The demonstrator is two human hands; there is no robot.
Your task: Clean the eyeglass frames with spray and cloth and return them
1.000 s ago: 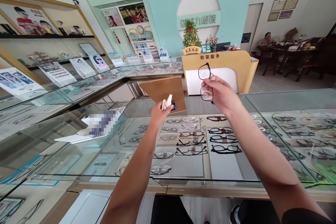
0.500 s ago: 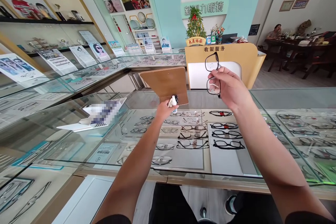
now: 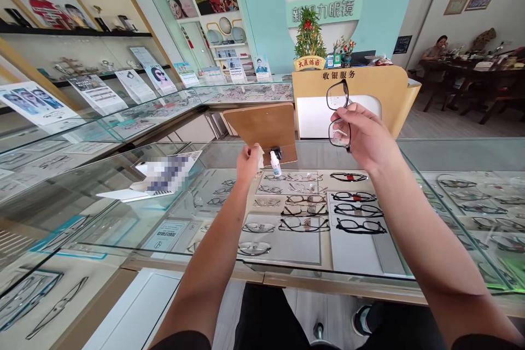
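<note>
My right hand (image 3: 365,134) is closed on a pair of black-framed glasses (image 3: 337,95) and holds them upright above the glass counter (image 3: 369,156). My left hand (image 3: 247,161) hovers just left of a small white spray bottle (image 3: 275,164) that stands on the counter. The left fingers are curled round a small pale cloth (image 3: 260,157). A wooden-backed stand (image 3: 262,127) rises right behind the bottle.
Rows of glasses (image 3: 311,210) lie under the counter glass. A white leaflet holder (image 3: 159,178) sits on the counter to the left. A yellow cashier desk (image 3: 361,90) stands behind. A person sits at a dark table (image 3: 471,74) far right. Display shelves line the left wall.
My left hand lowered the spray bottle onto the counter, let it go and drew a little to the left. The right hand kept the glasses raised; the view shifted slightly.
</note>
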